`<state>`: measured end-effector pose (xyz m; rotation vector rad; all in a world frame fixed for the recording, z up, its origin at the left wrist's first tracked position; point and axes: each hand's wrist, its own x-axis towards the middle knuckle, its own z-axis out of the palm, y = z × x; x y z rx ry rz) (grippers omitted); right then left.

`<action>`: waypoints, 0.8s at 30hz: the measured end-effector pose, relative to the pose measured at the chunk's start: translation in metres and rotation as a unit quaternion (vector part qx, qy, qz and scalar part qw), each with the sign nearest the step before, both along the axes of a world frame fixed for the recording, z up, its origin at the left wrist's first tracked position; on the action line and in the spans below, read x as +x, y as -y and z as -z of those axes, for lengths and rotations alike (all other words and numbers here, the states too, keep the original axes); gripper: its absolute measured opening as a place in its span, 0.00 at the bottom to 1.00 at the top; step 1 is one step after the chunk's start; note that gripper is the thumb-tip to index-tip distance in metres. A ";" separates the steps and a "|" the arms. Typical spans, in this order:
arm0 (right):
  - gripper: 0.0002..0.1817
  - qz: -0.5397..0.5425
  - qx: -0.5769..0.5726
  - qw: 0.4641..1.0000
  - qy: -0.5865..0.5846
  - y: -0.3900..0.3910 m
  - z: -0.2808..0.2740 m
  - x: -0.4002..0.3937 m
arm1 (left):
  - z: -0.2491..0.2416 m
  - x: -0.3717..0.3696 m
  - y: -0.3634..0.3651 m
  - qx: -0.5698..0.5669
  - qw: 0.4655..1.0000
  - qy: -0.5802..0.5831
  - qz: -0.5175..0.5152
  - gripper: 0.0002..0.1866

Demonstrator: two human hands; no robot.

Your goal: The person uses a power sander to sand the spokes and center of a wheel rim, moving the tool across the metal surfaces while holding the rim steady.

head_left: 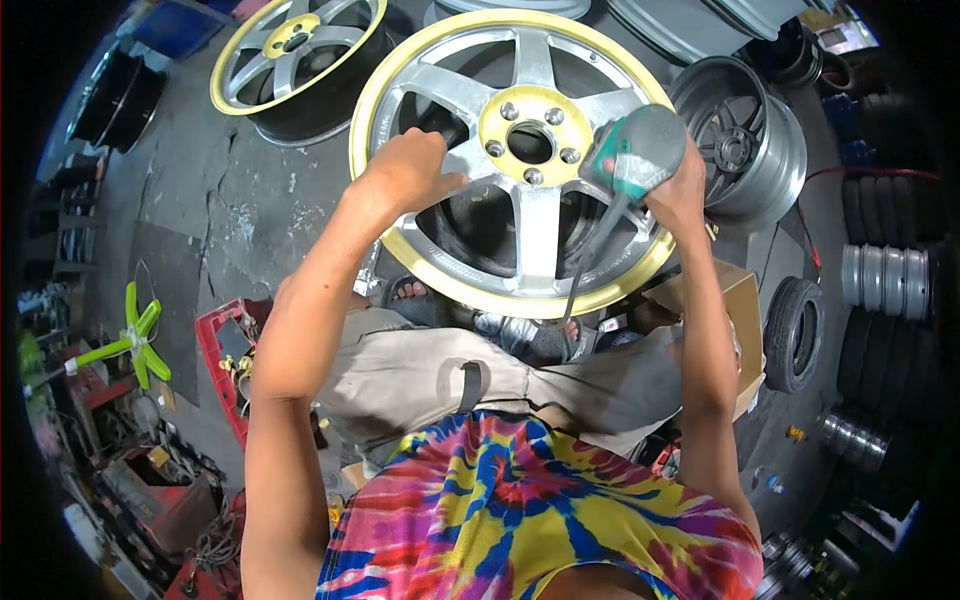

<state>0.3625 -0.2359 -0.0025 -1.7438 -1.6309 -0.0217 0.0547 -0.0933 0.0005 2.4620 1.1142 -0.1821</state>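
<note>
A silver six-spoke alloy wheel (538, 235) with a yellow rim lip and yellow hub ring lies face up in front of my knees. My left hand (405, 170) rests on a left spoke, fingers curled over its edge. My right hand (682, 185) grips a grey and green electric sander (635, 150), pressed on a right spoke near the hub. Its cord (590, 255) trails down across the wheel towards my lap.
A second yellow-lipped wheel (300, 50) lies behind on the cracked concrete floor. A dark grey rim (745, 140) stands at right, with tyres (795, 335) and stacked rims beyond. A cardboard box (740, 310) sits by my right arm. A red tool tray (225, 360) and a green fan (135, 340) are at left.
</note>
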 end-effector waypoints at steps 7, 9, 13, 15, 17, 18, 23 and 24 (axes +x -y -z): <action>0.38 0.023 -0.006 0.999 -0.023 0.006 0.003 0.006 | 0.006 -0.003 -0.001 0.008 1.000 0.016 0.009 0.24; 0.39 0.002 -0.013 1.000 -0.019 0.006 -0.005 0.000 | 0.005 -0.005 0.000 0.029 0.999 0.038 0.022 0.26; 0.33 0.054 -0.006 0.997 -0.046 -0.003 -0.008 0.002 | 0.007 -0.002 0.000 0.039 0.998 0.024 0.031 0.24; 0.32 0.032 -0.009 0.998 -0.059 0.002 -0.009 -0.006 | 0.007 -0.003 -0.001 0.010 1.000 0.014 0.011 0.24; 0.36 0.000 -0.005 1.000 -0.013 0.005 -0.003 -0.005 | 0.008 -0.005 -0.002 0.015 1.000 0.023 0.014 0.24; 0.36 0.000 -0.008 1.000 -0.014 0.003 -0.002 -0.001 | 0.008 -0.006 -0.001 0.021 0.999 0.032 0.020 0.25; 0.38 0.053 -0.001 0.999 0.008 0.000 0.003 0.011 | 0.005 -0.003 0.001 0.013 1.000 0.010 0.008 0.24; 0.38 0.041 0.006 0.999 0.002 -0.003 0.004 0.010 | 0.003 -0.003 0.000 0.006 1.000 0.004 -0.002 0.24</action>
